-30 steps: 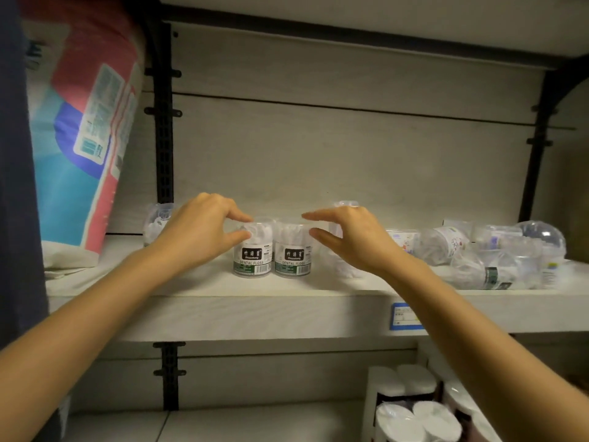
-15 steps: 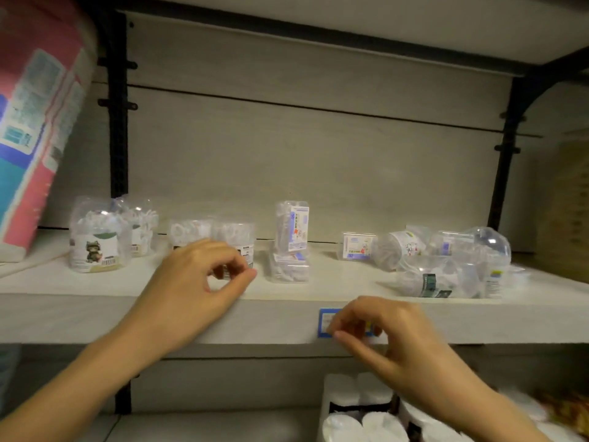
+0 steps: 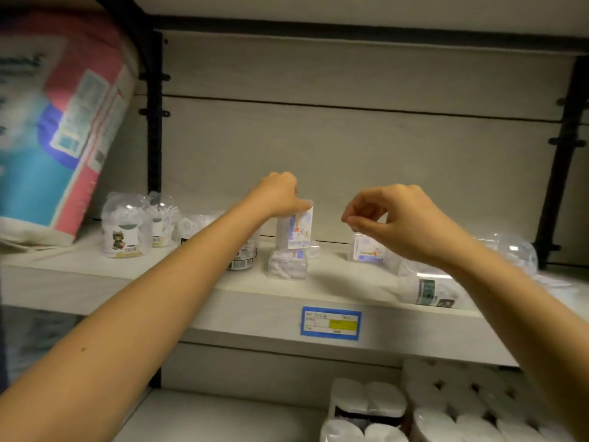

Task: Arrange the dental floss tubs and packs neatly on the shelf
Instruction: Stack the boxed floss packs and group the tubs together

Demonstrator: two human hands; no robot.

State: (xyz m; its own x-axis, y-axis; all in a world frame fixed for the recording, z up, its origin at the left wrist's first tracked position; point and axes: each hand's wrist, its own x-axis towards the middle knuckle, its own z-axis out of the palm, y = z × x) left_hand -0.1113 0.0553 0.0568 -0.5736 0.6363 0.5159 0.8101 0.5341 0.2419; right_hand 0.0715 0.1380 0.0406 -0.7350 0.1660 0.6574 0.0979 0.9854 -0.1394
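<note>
My left hand [image 3: 280, 194] grips the top of an upright clear floss pack [image 3: 298, 232] that stands on another clear pack [image 3: 287, 266] lying flat on the shelf [image 3: 204, 301]. My right hand [image 3: 392, 218] hovers to the right of it with fingers curled and nothing in them. Behind that hand lies a small floss box [image 3: 365, 248]. Clear round tubs [image 3: 122, 231] stand at the left, and two black-labelled tubs [image 3: 240, 261] are partly hidden behind my left forearm. More clear tubs [image 3: 430, 290] lie on their sides at the right.
A large pink and blue pack [image 3: 60, 129] leans at the far left of the shelf. A blue price tag [image 3: 330, 322] sits on the shelf's front edge. Wrapped white rolls [image 3: 446, 406] fill the lower shelf at the right. Black uprights [image 3: 561, 161] frame the bay.
Both hands rose from the shelf's front edge. My left hand went to the stacked upright pack and took hold of its top; my right hand lifted off the price tag area.
</note>
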